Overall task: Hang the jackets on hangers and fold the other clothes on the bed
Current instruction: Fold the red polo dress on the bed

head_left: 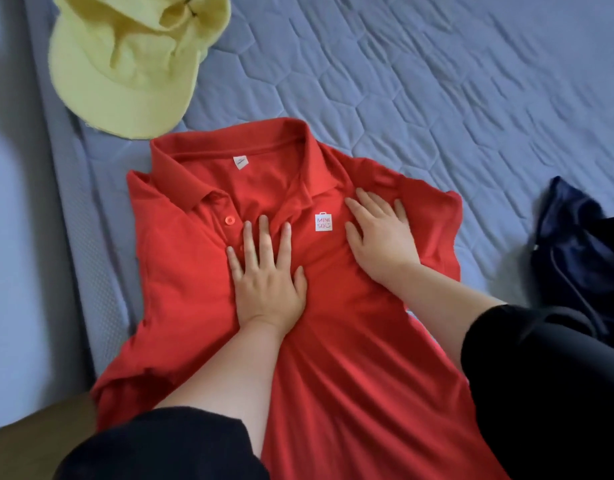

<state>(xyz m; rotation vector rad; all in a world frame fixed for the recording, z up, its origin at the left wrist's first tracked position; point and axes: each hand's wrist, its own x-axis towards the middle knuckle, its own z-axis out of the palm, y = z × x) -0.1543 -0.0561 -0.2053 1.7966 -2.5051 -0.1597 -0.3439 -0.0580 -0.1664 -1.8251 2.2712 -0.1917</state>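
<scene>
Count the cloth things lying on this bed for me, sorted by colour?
Red: 1, the polo shirt
Pale yellow: 1, the hat
Dark blue: 1, the bundled cloth item at the right edge; what kind it is cannot be told
Total: 3

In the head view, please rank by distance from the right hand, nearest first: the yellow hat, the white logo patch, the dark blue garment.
1. White logo patch, just left of the right hand.
2. Dark blue garment, at the right edge.
3. Yellow hat, top left.
</scene>
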